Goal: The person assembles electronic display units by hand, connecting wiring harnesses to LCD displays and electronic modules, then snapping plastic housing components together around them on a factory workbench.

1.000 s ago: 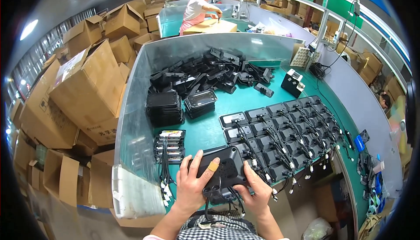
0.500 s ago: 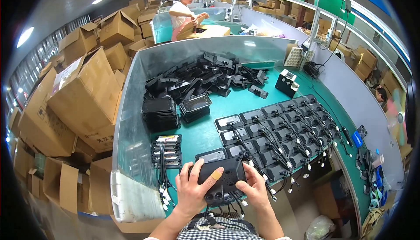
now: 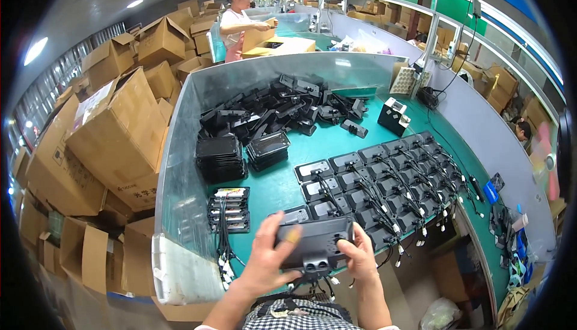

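Note:
Both my hands are on a black plastic housing (image 3: 314,240), tilted above the near edge of the bench. Two round openings show on its lower part, and cables with white plugs hang below it. My left hand (image 3: 268,256), with a tan bandage on one finger, grips its left side, slightly blurred. My right hand (image 3: 362,256) holds the right end, thumb on the face. Just beyond and to the right lie rows of similar black units (image 3: 369,186) with black cables and white plugs. Left of the housing is a stack of black units (image 3: 229,208) with a cable bundle.
Two stacks of flat black panels (image 3: 219,154) and a heap of black parts (image 3: 282,110) occupy the far bench. A black-and-white device (image 3: 394,116) stands at the back right. Cardboard boxes (image 3: 120,140) pile up beyond the left partition. Another person (image 3: 236,26) handles a carton behind.
The housing has turned in my hands, bringing its two round openings into view. My left hand has shifted its grip. The person behind has moved slightly left.

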### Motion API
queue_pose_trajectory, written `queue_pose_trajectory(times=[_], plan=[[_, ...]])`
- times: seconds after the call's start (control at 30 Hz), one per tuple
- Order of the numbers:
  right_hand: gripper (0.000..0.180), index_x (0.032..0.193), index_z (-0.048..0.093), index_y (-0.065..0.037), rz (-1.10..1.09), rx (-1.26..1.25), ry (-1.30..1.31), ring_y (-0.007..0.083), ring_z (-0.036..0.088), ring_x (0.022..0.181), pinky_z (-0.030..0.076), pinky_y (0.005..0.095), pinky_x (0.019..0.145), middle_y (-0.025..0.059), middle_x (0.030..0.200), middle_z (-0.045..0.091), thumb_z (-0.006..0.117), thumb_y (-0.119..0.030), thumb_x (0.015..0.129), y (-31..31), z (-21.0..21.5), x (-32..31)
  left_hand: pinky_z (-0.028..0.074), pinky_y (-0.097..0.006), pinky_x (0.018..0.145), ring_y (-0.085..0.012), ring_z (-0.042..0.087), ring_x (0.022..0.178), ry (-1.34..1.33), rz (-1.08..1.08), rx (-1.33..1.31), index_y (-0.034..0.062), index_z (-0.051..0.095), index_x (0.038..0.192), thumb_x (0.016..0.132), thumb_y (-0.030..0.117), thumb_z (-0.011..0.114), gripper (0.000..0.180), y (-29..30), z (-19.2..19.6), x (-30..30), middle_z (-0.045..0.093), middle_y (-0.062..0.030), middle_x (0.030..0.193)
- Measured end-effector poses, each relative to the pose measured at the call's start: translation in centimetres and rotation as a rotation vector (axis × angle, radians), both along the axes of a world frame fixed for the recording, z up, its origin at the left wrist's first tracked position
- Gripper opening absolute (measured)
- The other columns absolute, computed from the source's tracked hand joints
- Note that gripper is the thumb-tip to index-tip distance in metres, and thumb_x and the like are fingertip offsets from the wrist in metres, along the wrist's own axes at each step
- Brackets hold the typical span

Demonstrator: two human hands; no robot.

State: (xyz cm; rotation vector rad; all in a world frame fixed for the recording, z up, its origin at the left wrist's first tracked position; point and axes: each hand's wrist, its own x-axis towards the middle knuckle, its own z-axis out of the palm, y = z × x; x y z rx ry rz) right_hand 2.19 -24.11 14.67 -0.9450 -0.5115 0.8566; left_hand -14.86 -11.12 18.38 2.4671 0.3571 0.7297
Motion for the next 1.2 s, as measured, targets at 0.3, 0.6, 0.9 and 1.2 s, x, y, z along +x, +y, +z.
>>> queue_pose_trajectory(times=[0.3, 0.6, 0.9, 1.2], plan=[[0.043, 0.11, 0.051, 0.0, 0.025, 0.088, -0.013, 0.0137, 0.056, 0.093, 0.043, 0.0264, 0.083, 0.0063, 0.102, 0.059, 0.066, -0.009, 0.07, -1.1, -0.5, 1.3, 0.047, -0.024, 0.079, -0.01, 0.058, 0.085, -0.342, -0.048, -1.254, -0.0064, 0.053, 0.111, 0.078, 0.006, 0.067, 0.038, 0.0, -1.2, -0.1, 0.062, -0.0073, 0.098], [0.053, 0.116, 0.05, 0.003, 0.125, -0.208, -0.443, 0.0096, 0.054, 0.086, 0.044, 0.0236, 0.076, 0.0042, 0.096, 0.06, 0.07, -0.008, 0.068, -2.7, 3.6, 2.6, 0.044, -0.031, 0.089, -0.0152, 0.056, 0.096, 0.179, -0.213, -1.011, -0.0011, 0.048, 0.117, 0.073, 0.012, 0.072, 0.052, 1.3, -5.5, 0.1, 0.057, -0.0096, 0.11], [0.087, 0.141, 0.016, -0.007, 0.507, -0.386, -0.119, 0.021, 0.057, 0.096, 0.047, 0.0329, 0.083, 0.0157, 0.116, 0.052, 0.07, -0.011, 0.072, -1.0, -3.0, 3.1, 0.044, -0.027, 0.085, -0.0117, 0.054, 0.094, -0.162, -0.15, -1.188, -0.0038, 0.05, 0.118, 0.069, 0.006, 0.072, 0.055, 3.0, -6.0, 4.7, 0.059, -0.0038, 0.104], [0.049, 0.128, 0.04, -0.009, 0.228, -0.894, -1.217, 0.0365, 0.059, 0.081, 0.047, 0.0458, 0.067, 0.0164, 0.092, 0.059, 0.054, -0.013, 0.082, 5.5, -11.0, 0.8, 0.045, -0.033, 0.084, -0.023, 0.061, 0.096, 0.28, 0.239, -0.621, 0.0193, 0.056, 0.12, 0.055, 0.02, 0.078, 0.068, 21.5, -19.1, 10.5, 0.064, -0.0095, 0.105]])
